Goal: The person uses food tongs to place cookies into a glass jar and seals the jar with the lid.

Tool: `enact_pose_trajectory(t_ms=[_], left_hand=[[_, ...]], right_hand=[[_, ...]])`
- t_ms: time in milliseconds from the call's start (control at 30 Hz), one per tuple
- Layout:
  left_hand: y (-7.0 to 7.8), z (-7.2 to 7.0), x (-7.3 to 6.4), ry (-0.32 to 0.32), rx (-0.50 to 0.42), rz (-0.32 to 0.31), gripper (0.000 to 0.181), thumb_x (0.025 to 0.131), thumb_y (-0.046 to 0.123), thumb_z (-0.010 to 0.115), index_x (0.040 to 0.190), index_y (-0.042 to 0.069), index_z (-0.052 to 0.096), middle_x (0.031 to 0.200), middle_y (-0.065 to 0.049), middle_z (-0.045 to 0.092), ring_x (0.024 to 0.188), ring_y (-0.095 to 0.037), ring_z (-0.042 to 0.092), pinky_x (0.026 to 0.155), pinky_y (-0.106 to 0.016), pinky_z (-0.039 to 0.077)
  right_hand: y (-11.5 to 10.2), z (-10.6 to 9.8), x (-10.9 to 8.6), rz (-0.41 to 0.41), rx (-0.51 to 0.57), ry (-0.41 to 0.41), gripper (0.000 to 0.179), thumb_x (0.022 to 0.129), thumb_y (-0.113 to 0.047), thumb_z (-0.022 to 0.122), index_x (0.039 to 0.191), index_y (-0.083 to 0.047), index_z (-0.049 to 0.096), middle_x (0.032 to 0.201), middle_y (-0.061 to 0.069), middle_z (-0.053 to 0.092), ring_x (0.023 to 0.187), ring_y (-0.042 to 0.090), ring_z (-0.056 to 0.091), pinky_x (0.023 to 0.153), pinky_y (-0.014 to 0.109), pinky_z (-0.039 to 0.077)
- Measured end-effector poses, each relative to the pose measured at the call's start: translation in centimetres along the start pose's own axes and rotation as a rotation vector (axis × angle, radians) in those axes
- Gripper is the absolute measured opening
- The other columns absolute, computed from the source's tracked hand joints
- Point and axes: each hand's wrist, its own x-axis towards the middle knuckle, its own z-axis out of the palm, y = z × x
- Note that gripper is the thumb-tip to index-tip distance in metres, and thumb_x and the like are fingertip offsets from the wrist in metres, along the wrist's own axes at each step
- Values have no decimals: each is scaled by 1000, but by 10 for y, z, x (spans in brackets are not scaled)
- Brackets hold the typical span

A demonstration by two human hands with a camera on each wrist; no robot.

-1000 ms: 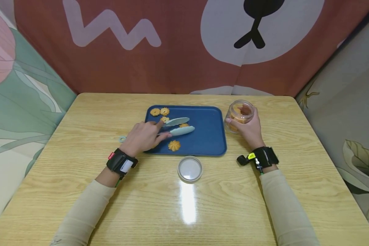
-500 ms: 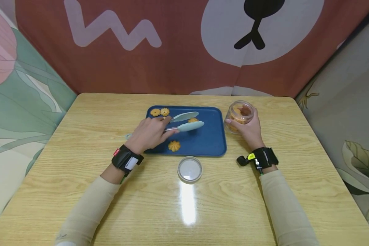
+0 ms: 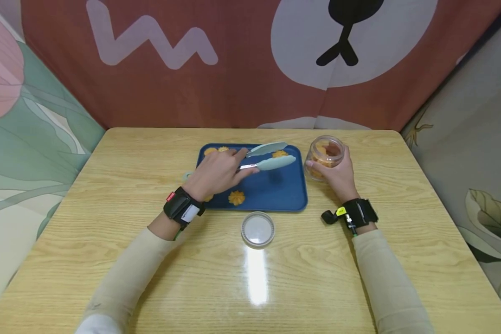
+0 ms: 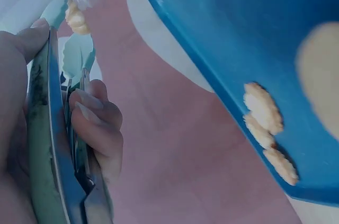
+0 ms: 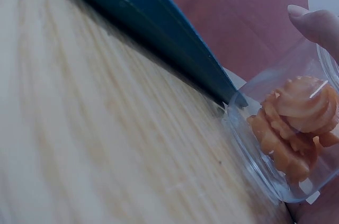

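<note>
My left hand (image 3: 219,174) grips a pair of tongs (image 3: 277,163) with pale mint tips, held over the right part of the blue tray (image 3: 275,197). A piped, flower-shaped cookie (image 4: 77,18) is between the tong tips, which point toward the jar. My right hand (image 3: 342,178) holds a clear jar (image 3: 311,158) on the table, just right of the tray. Its mouth is uncovered, and several cookies (image 5: 304,105) lie inside. Another cookie (image 3: 236,198) rests near the tray's front edge. More sit at the tray's left, partly hidden by my left hand and forearm.
A round, clear lid (image 3: 258,229) lies on the wooden table (image 3: 309,278) in front of the tray. Behind the table's far edge hangs a red-brown printed cloth (image 3: 242,93). Patterned cloth also stands on both sides.
My left hand has moved right and away from me, carrying the tongs and cookie across the tray toward the jar. My right hand and the jar have stayed in place.
</note>
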Motion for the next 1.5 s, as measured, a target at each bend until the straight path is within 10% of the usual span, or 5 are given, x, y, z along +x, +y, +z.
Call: enact_pose_trajectory(t_ms=[800,1500], left_hand=[[20,-2,52,-37,5,16,65,92,63,40,122,7,53,67,-2,48,44,-12,44,38,-25,34],[37,24,85,-40,-21,-8,67,93,63,35,128,9,52,65,0,49,48,-10,46,40,-25,38]], right_hand=[[-24,3,-9,8,-10,-1,84,72,-22,83,138,-9,32,132,14,42,119,24,40,96,37,36],[-30,5,-13,-35,23,-20,83,73,-19,82,138,-17,30,133,11,44,121,22,42,99,43,36]])
